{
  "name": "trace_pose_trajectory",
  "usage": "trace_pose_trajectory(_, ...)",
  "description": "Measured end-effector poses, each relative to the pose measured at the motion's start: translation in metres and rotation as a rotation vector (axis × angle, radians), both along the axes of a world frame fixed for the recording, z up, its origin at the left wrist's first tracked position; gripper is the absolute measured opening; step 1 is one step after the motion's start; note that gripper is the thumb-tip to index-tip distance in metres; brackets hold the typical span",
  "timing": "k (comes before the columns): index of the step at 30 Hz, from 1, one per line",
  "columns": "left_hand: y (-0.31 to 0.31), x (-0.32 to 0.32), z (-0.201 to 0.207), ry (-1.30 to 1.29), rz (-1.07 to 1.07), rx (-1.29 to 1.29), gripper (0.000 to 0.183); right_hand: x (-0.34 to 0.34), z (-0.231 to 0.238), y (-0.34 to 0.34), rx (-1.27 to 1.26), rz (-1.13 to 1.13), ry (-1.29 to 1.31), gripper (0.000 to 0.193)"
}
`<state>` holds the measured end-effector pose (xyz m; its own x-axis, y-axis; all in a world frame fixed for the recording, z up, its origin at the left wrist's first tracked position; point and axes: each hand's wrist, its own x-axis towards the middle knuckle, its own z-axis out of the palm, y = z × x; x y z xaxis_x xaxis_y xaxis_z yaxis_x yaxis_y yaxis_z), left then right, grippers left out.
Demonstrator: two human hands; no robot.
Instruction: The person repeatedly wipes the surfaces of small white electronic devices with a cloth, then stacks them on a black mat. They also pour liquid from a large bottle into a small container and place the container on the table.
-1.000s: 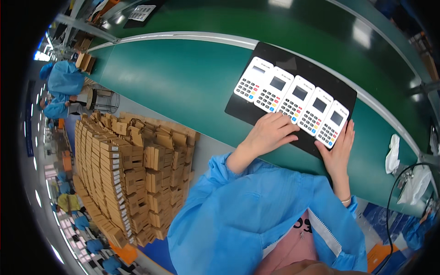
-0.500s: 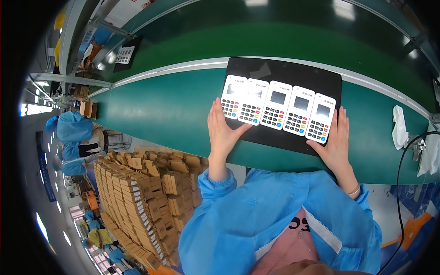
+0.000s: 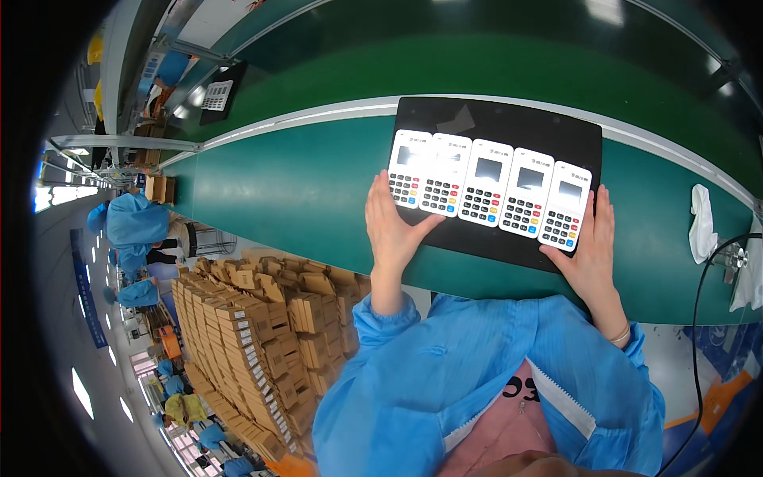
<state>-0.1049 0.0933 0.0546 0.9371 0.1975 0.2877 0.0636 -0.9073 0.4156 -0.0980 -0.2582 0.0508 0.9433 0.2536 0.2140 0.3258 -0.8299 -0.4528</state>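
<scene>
Several white handheld payment terminals [image 3: 486, 183] lie face up side by side, in a slanting row on a black mat [image 3: 501, 118]. Each has a small screen above dark keys, with red, yellow and blue ones at the side. My left hand [image 3: 393, 228] is at the row's left end, its fingers stretched along the outer terminal's edge. Its thumb points right, by the lower edge of the second terminal. At the other end, my right hand [image 3: 592, 246] has its fingers straight along the last terminal's right side, thumb at its bottom edge. Both hands are open, bracketing the row.
The mat lies on a green workbench [image 3: 302, 183], before a pale rail and a darker green surface. A white glove-like cloth [image 3: 702, 222] and a black cable [image 3: 697, 342] are at right. Stacked cardboard boxes [image 3: 262, 334] stand at left; people in blue [image 3: 137, 219] are beyond.
The whole scene has shifted slightly to the right in the picture. My hands keep the same places at the two ends of the row.
</scene>
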Motion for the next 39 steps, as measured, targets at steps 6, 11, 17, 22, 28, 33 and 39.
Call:
trace_pose_trajectory(6,0.005,0.001,0.001,0.031,-0.001,0.013,0.120,0.000,0.001,0.003,0.021,0.006,-0.013,0.118)
trace_pose_trajectory(11,0.002,0.005,0.003,0.052,0.004,-0.007,0.117,0.000,0.003,0.000,0.019,0.018,-0.027,0.119)
trace_pose_trajectory(17,0.005,0.001,-0.002,0.012,0.007,-0.060,0.113,0.029,0.024,-0.082,0.329,-0.085,-0.132,0.024)
trace_pose_trajectory(22,0.003,0.004,-0.002,0.017,0.013,-0.050,0.114,0.039,0.011,-0.187,-0.143,-0.830,-0.491,0.013)
trace_pose_trajectory(28,0.000,0.003,0.000,0.013,0.000,-0.033,0.107,0.021,0.006,-0.201,-0.051,-1.051,-0.058,0.019)
trace_pose_trajectory(33,0.000,0.002,0.001,0.006,0.001,-0.021,0.107,0.018,0.026,-0.199,1.591,-0.655,-0.322,0.039)
trace_pose_trajectory(39,0.008,0.001,-0.008,-0.003,-0.012,-0.012,0.106,0.005,0.033,-0.243,0.891,-1.069,-0.790,0.029)
